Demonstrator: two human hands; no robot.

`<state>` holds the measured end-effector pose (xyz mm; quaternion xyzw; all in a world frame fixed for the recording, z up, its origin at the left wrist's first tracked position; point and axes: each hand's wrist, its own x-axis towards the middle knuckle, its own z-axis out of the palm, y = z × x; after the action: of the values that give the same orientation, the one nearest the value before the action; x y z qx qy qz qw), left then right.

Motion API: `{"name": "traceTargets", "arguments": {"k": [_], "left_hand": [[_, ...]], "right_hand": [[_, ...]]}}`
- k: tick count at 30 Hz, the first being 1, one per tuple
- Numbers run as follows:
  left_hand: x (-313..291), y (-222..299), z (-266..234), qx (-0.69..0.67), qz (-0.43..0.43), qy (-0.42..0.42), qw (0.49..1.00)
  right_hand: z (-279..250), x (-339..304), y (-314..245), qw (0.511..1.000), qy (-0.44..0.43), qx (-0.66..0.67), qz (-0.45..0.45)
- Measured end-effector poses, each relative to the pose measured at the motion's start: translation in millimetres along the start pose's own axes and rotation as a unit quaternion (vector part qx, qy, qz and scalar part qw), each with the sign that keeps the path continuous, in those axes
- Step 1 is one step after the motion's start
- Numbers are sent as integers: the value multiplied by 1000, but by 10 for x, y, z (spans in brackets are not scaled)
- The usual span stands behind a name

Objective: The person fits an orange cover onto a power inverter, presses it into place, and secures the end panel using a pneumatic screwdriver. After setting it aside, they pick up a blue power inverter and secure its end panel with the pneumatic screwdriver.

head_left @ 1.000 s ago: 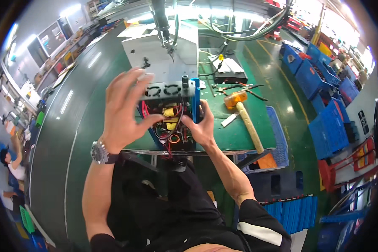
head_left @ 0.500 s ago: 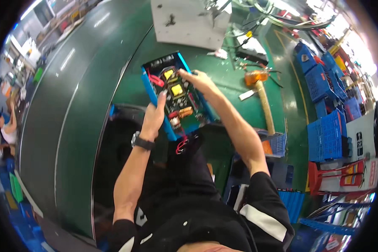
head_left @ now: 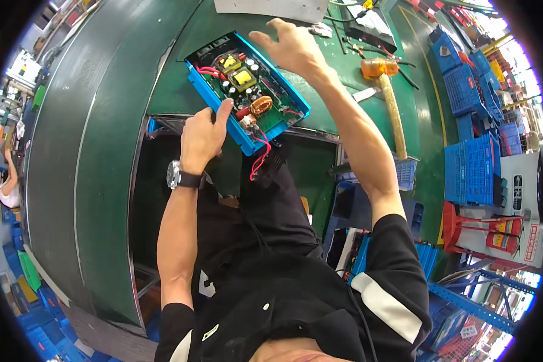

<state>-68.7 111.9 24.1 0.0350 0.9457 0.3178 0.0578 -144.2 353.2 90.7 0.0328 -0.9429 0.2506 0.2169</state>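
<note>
An open blue metal case (head_left: 207,101) with a circuit board inside lies tilted on the green bench, its near end at the edge. On the board are yellow-topped transformers (head_left: 243,77) and a copper coil (head_left: 261,105). Red wires (head_left: 259,164) hang from the near end. My left hand (head_left: 204,140) is closed on the near left side of the case, thumb along its edge and some fingers hidden. Beyond the case's right side, my right hand (head_left: 297,53) is raised with fingers apart and holds nothing.
To the right lies a mallet (head_left: 393,108) with an orange head, near dark cables (head_left: 408,77) and a black box (head_left: 369,27). A pale panel (head_left: 271,7) stands at the back. Blue crates (head_left: 466,175) and a fire extinguisher (head_left: 505,234) are far right. Another person (head_left: 7,190) is far left.
My right hand has come off the board and moved up, its fingers spreading. My left hand stays on the case. The whole view has shifted, and the case appears turned slightly.
</note>
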Motion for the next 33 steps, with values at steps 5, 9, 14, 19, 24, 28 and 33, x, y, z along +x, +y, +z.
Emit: {"name": "traceTargets", "arguments": {"k": [5, 9, 14, 19, 24, 28, 33], "left_hand": [[-369, 69, -48, -182, 110, 155, 965], [-587, -23, 22, -203, 151, 185, 949], [-929, -60, 233, -166, 220, 233, 933], [-1016, 160, 389, -157, 265, 228, 924], [-854, 484, 84, 21, 314, 211, 926], [-714, 528, 44, 104, 317, 150, 931], [-649, 657, -20, 157, 337, 91, 924]], "right_hand": [[-505, -895, 157, 981, -6, 189, 50], [-333, -2080, 562, 948, -55, 260, 175], [637, -2933, 677, 802, -233, 445, 325], [1911, -3029, 955, 620, -214, 735, 171], [1489, -2855, 477, 457, -234, 851, 110], [953, -2864, 422, 487, -328, 770, 252], [425, -2860, 311, 572, -259, 753, 197]]}}
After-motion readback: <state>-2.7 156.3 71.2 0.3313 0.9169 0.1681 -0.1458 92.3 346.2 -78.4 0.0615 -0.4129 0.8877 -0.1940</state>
